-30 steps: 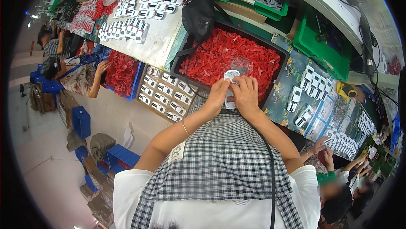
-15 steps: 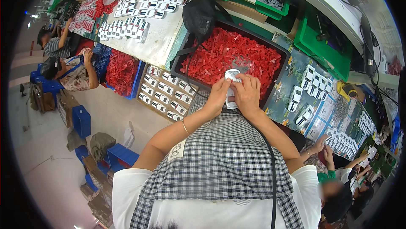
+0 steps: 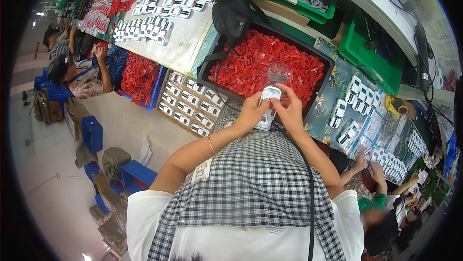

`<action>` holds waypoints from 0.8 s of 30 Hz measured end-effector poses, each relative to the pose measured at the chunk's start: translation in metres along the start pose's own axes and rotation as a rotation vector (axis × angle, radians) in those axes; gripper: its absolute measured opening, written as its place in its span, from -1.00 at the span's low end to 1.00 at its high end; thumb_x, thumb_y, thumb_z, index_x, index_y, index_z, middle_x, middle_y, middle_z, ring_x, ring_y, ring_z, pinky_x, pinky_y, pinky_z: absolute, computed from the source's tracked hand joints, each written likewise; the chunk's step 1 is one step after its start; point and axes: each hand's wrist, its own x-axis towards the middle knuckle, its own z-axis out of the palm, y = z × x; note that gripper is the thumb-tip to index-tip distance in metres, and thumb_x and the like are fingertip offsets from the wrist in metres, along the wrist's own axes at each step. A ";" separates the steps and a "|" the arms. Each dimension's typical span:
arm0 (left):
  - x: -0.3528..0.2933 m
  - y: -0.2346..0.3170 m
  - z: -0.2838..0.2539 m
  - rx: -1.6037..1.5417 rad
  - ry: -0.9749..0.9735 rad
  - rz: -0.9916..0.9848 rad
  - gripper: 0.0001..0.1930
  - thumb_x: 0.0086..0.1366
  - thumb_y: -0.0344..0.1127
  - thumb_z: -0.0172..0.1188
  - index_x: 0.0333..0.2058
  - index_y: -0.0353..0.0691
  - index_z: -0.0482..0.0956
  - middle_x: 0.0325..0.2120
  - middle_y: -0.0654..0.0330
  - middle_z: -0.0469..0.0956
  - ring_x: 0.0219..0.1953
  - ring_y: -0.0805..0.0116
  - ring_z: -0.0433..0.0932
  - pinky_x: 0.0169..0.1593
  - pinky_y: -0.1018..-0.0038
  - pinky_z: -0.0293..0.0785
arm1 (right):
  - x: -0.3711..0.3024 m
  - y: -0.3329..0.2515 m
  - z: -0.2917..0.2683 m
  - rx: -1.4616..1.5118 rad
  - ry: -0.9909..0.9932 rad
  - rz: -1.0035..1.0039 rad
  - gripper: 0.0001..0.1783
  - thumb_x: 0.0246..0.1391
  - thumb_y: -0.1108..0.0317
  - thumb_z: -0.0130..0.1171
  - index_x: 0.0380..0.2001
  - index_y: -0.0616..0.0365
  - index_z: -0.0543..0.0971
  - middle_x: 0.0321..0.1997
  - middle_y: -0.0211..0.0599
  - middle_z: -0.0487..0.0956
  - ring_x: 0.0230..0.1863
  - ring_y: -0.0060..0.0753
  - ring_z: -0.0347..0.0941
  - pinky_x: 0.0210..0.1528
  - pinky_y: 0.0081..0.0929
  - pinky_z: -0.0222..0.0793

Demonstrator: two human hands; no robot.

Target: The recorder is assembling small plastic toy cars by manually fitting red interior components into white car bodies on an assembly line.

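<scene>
Between my hands, in front of my checked apron, is a white toy car body (image 3: 271, 92), its long side pointing away from me. My left hand (image 3: 251, 111) grips it along the left side, thumb on top. Closed on its right side is my right hand (image 3: 291, 109), with its thumb on the middle of the car and its fingers bent around the far end. A bit of red shows by the thumbs; the fingers partly hide what it is. Just beyond lies a black tray (image 3: 206, 81) heaped with small red plastic parts (image 3: 270, 58).
On the left, a wooden tray holds rows of white toy cars (image 3: 183, 107). More cars stand on the white tabletop (image 3: 181, 39) and on the right-hand table (image 3: 362, 94). A black bag (image 3: 231, 17) overlaps the tray's far left corner. Green bins (image 3: 371, 53) stand beyond; co-workers sit at both sides.
The car body has come slightly nearer my right and tilted. My right fingers have lifted and spread a little from its top, and red now shows on the car between my hands.
</scene>
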 end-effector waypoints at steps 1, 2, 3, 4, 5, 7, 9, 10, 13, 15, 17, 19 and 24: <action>0.000 -0.001 0.000 0.000 -0.001 -0.002 -0.77 0.33 -0.38 -0.02 -0.11 -0.34 0.48 -0.37 0.24 0.55 -0.35 0.58 0.47 -0.28 0.57 0.43 | 0.001 0.006 -0.001 -0.064 -0.012 -0.022 -0.52 -0.12 0.51 0.23 -0.04 0.26 0.43 -0.17 -0.23 0.55 -0.22 -0.50 0.47 -0.15 -0.55 0.39; 0.001 -0.003 -0.002 0.061 0.009 0.029 -0.77 0.32 -0.38 -0.01 -0.12 -0.34 0.48 -0.39 0.23 0.56 -0.36 0.57 0.48 -0.30 0.56 0.43 | 0.001 0.003 0.001 -0.063 -0.018 -0.021 -0.52 -0.12 0.51 0.23 -0.04 0.26 0.43 -0.17 -0.23 0.55 -0.22 -0.50 0.47 -0.15 -0.55 0.39; 0.001 -0.004 -0.003 0.122 0.020 0.059 -0.77 0.31 -0.38 0.00 -0.12 -0.34 0.48 -0.42 0.23 0.56 -0.38 0.55 0.48 -0.31 0.54 0.43 | 0.002 -0.002 0.004 -0.039 -0.016 0.008 -0.55 -0.11 0.52 0.22 -0.06 0.26 0.45 -0.21 -0.24 0.56 -0.22 -0.51 0.47 -0.16 -0.56 0.39; 0.000 -0.005 -0.003 0.121 0.024 0.056 -0.77 0.31 -0.38 0.00 -0.12 -0.34 0.48 -0.42 0.23 0.56 -0.38 0.55 0.48 -0.31 0.54 0.43 | 0.002 -0.005 0.006 -0.015 -0.013 0.039 -0.58 -0.10 0.53 0.21 -0.08 0.26 0.47 -0.24 -0.25 0.57 -0.23 -0.52 0.48 -0.16 -0.58 0.40; 0.000 -0.003 -0.003 0.128 0.073 0.088 -0.79 0.27 -0.36 0.03 -0.18 -0.35 0.49 -0.50 0.15 0.54 -0.47 0.47 0.48 -0.39 0.48 0.40 | 0.003 -0.006 0.008 -0.015 -0.016 0.040 -0.58 -0.10 0.53 0.21 -0.08 0.26 0.47 -0.24 -0.25 0.57 -0.23 -0.52 0.48 -0.16 -0.58 0.40; 0.000 -0.003 -0.004 0.134 0.123 0.117 -0.79 0.24 -0.34 0.05 -0.25 -0.36 0.49 -0.59 0.08 0.52 -0.57 0.40 0.48 -0.47 0.42 0.36 | 0.004 -0.007 0.012 0.032 -0.007 0.026 -0.58 -0.10 0.55 0.20 -0.08 0.27 0.46 -0.24 -0.27 0.57 -0.23 -0.53 0.48 -0.16 -0.58 0.40; 0.002 -0.002 -0.008 0.115 0.120 0.142 -0.80 0.23 -0.35 0.05 -0.25 -0.36 0.49 -0.60 0.08 0.51 -0.58 0.39 0.48 -0.48 0.42 0.36 | 0.007 -0.010 0.015 0.055 -0.012 0.037 -0.59 -0.09 0.56 0.19 -0.09 0.27 0.46 -0.24 -0.26 0.57 -0.22 -0.53 0.48 -0.15 -0.58 0.40; 0.003 -0.003 -0.010 0.113 0.121 0.140 -0.80 0.23 -0.35 0.05 -0.25 -0.36 0.49 -0.60 0.08 0.51 -0.58 0.39 0.48 -0.48 0.42 0.36 | 0.009 -0.011 0.016 0.077 -0.013 0.049 -0.59 -0.09 0.57 0.19 -0.09 0.28 0.46 -0.24 -0.26 0.57 -0.21 -0.53 0.48 -0.15 -0.58 0.40; 0.009 -0.004 -0.019 0.066 0.133 0.133 -0.81 0.23 -0.36 0.06 -0.26 -0.36 0.49 -0.62 0.07 0.51 -0.58 0.38 0.49 -0.47 0.41 0.37 | 0.018 -0.015 0.024 0.015 -0.076 0.077 -0.61 -0.01 0.61 0.14 -0.06 0.33 0.41 -0.17 -0.29 0.52 -0.17 -0.57 0.46 -0.14 -0.63 0.41; 0.013 -0.004 -0.025 0.088 0.136 0.149 -0.81 0.22 -0.36 0.06 -0.24 -0.36 0.49 -0.61 0.06 0.51 -0.57 0.39 0.49 -0.47 0.41 0.37 | 0.023 -0.014 0.030 -0.014 -0.062 0.060 -0.62 -0.01 0.61 0.13 -0.07 0.33 0.41 -0.17 -0.29 0.52 -0.16 -0.57 0.46 -0.12 -0.62 0.40; 0.018 -0.004 -0.032 0.088 0.138 0.135 -0.80 0.22 -0.36 0.06 -0.24 -0.36 0.49 -0.60 0.05 0.51 -0.57 0.39 0.50 -0.46 0.41 0.38 | 0.030 -0.010 0.036 -0.041 -0.055 0.043 -0.64 -0.02 0.62 0.13 -0.08 0.33 0.41 -0.17 -0.29 0.51 -0.16 -0.56 0.45 -0.11 -0.62 0.39; 0.024 -0.006 -0.040 0.091 0.148 0.123 -0.80 0.21 -0.37 0.07 -0.24 -0.35 0.49 -0.59 0.05 0.52 -0.56 0.39 0.50 -0.46 0.41 0.38 | 0.040 -0.007 0.042 -0.136 -0.074 0.031 -0.63 -0.02 0.63 0.13 -0.09 0.32 0.40 -0.18 -0.27 0.51 -0.15 -0.55 0.45 -0.09 -0.60 0.38; 0.044 -0.017 -0.076 0.068 0.180 0.143 -0.74 0.17 -0.35 0.12 -0.17 -0.32 0.49 -0.53 0.06 0.52 -0.45 0.45 0.50 -0.33 0.42 0.43 | 0.058 0.006 0.059 -0.182 -0.062 -0.073 -0.57 -0.03 0.60 0.18 -0.04 0.27 0.38 -0.16 -0.31 0.50 -0.16 -0.54 0.43 -0.09 -0.58 0.37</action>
